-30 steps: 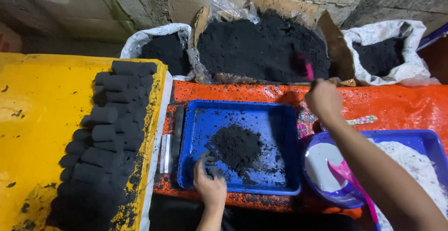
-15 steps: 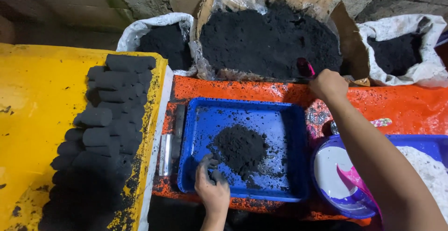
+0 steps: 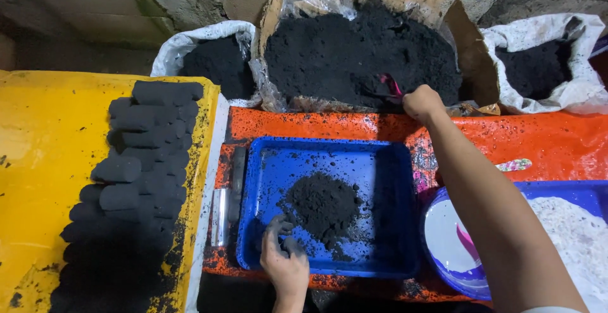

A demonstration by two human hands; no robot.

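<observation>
Fine, crumbly black powder (image 3: 322,205) forms one mound in a glossy blue plastic tray (image 3: 380,167). The left hand (image 3: 285,265), at the tray's 7 o'clock, rests with blackened fingers loosely curled. The right hand (image 3: 423,103), at 12 o'clock, grips a pink scoop (image 3: 389,85) in a cardboard box (image 3: 465,53). Two white sacks flank the box. Dark cylindrical briquettes (image 3: 142,155) are stacked on the yellow surface (image 3: 44,161); the walls are concrete.

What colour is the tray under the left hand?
Blue. The tray holds black powder, and the left hand rests in it; only the head view shows it.
</observation>
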